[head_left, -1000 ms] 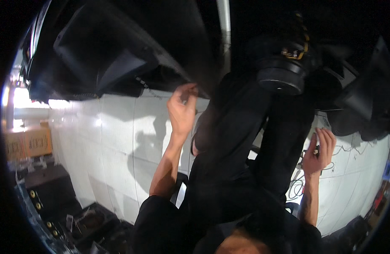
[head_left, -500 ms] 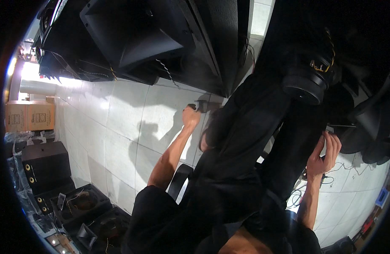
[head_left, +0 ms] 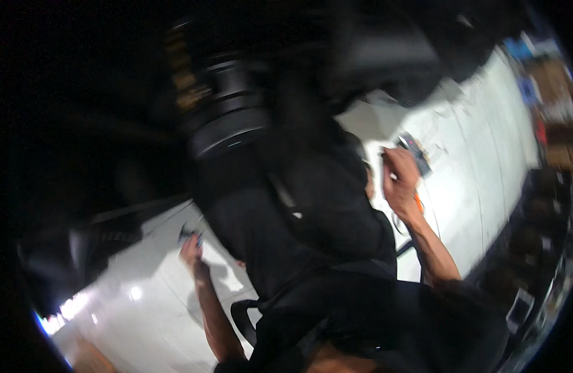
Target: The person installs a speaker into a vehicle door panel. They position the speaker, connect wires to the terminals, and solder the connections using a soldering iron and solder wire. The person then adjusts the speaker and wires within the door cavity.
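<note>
At the lower left of the frame, the left hand (head_left: pixel 192 252) is gripping a small dark tool (head_left: pixel 188 233), its blurred fingers pressing together around the near end; the tool is showing against the white floor (head_left: pixel 152 298). Right of centre, the right hand (head_left: pixel 402 179) is holding its fingers bent, whether around anything one cannot tell, just beside a dark flat device (head_left: pixel 417 155). A black cylindrical part (head_left: pixel 230 127) is occupying the upper centre.
</note>
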Available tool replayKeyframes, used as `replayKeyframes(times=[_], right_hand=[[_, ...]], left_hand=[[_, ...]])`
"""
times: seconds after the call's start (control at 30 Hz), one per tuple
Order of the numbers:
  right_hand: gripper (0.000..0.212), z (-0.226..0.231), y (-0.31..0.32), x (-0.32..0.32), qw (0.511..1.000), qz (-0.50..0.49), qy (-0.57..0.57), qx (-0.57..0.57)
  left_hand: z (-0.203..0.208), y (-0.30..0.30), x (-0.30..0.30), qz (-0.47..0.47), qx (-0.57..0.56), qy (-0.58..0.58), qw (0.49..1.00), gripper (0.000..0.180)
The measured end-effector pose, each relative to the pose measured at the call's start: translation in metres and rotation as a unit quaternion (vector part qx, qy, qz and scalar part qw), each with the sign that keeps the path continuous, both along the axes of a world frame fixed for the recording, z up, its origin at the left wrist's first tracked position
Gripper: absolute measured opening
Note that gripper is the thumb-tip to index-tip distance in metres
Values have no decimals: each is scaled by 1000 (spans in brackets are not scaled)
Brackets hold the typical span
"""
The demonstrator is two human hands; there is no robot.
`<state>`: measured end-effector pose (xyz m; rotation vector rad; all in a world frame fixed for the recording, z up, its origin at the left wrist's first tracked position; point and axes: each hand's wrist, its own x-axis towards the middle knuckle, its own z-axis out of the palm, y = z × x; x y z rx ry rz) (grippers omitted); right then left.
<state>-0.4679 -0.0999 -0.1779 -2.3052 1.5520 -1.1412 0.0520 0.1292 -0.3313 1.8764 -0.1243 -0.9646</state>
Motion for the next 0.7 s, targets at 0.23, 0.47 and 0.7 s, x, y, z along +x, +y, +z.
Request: replayKeyframes(times=[0.23,0.47,0.7], right_hand=[[22,-89,37,-143,955,-288,47,48],[31,-61,50,-195,870,-456,-41,182],[26,-87,79,-210,872,-269,-34,407]], left_hand=[[130,-8,-66,7,-99,-115,988,28],[196,-27,-77,34,-139,-240,960,40],[221,-49,-88,20,-183,-243,952,45]])
